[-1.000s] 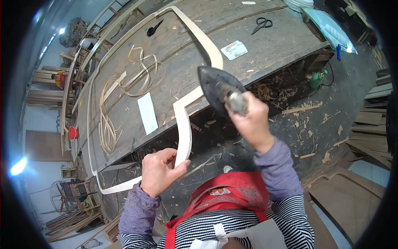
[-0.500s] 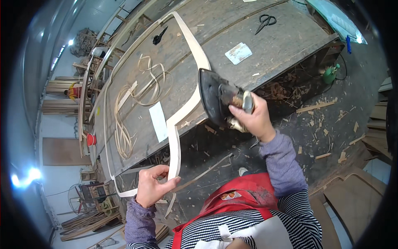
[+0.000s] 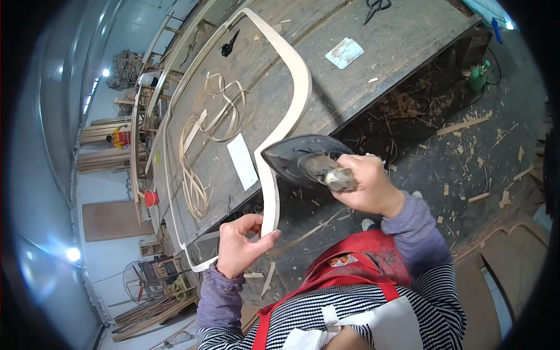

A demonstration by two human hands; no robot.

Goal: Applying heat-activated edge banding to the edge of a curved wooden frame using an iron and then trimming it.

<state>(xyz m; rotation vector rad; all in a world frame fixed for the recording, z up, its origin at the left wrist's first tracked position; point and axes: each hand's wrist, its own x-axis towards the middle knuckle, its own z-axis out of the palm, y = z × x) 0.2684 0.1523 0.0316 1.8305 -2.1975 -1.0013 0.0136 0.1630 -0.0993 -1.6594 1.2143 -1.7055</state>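
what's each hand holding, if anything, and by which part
Right hand: dark iron, by its handle. Left hand: pale curved frame, by its near stretch.

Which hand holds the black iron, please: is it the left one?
No, the right hand grips the black iron; the left hand holds the pale frame.

The worn, dark grey-brown flat bench (image 3: 402, 44) has a seam across its top. On it lie 1 looped bundle of thin, pale wooden strips (image 3: 184, 157), 1 white rectangular sheet (image 3: 242, 162), 1 stained whitish card (image 3: 345, 53), 1 pair of dark metal scissors (image 3: 375, 7) and 1 small black pointed tool (image 3: 229, 45). Pale wooden offcuts (image 3: 464, 123) litter the dark grey floor (image 3: 501, 166) alongside.
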